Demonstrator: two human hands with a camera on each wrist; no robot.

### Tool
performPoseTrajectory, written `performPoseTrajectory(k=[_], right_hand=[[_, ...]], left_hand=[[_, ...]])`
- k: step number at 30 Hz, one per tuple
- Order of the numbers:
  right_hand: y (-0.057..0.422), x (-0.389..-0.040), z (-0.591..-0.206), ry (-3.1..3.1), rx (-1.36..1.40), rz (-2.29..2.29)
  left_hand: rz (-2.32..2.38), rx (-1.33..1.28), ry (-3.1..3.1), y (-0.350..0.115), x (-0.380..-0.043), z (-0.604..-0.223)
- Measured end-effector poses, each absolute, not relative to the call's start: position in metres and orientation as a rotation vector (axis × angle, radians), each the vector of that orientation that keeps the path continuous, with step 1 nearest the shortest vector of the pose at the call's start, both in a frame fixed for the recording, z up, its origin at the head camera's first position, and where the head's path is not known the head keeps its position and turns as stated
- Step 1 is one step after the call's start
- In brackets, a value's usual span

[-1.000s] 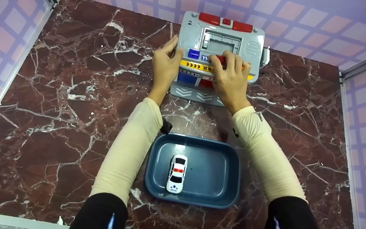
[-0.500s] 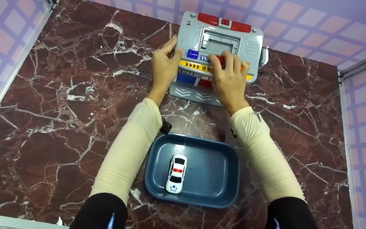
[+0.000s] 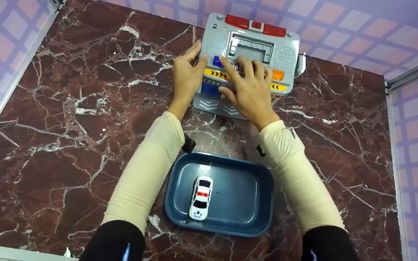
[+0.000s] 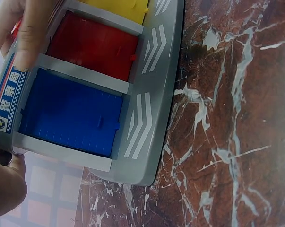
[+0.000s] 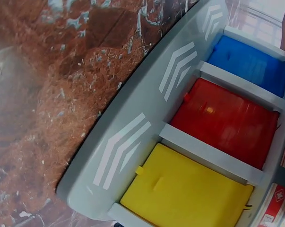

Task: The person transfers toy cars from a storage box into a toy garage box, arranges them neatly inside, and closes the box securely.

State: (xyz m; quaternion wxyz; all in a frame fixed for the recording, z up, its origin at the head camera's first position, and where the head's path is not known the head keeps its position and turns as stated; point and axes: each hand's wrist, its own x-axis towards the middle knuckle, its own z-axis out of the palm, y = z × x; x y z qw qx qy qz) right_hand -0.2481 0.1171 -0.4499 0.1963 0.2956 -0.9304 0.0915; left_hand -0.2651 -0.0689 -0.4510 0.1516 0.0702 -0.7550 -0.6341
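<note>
A grey toy police station garage stands at the back, with red light bars on its roof. My left hand holds its left edge, thumb by the front corner and fingers along the side. Over the roof's front spreads my right hand, its index finger touching the blue button and its thumb lower at the front. An orange button shows right of that hand; the red one is hidden beneath it. Blue, red and yellow doors appear down in the front.
A dark blue tray sits nearer the body, holding a white toy police car on its left side. Marble-patterned table surface surrounds both. Checkered panels border the left, back and right.
My right hand has shifted left from the red button to the blue one, with its fingers spreading out and uncovering the orange button. The left hand keeps its place on the garage's side.
</note>
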Motion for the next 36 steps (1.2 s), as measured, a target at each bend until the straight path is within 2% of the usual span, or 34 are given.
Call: performPoseTrajectory(k=[21,36], right_hand=[[0.115,-0.249,-0.454,-2.531,0.806,0.346],[0.116,-0.244,-0.442,-2.653,0.819,0.361]], left_hand=[[-1.88,0.193,-2.117,-0.07,-0.264,-0.453],[-1.822,0.204,-2.172,-0.069,-0.265,-0.45]])
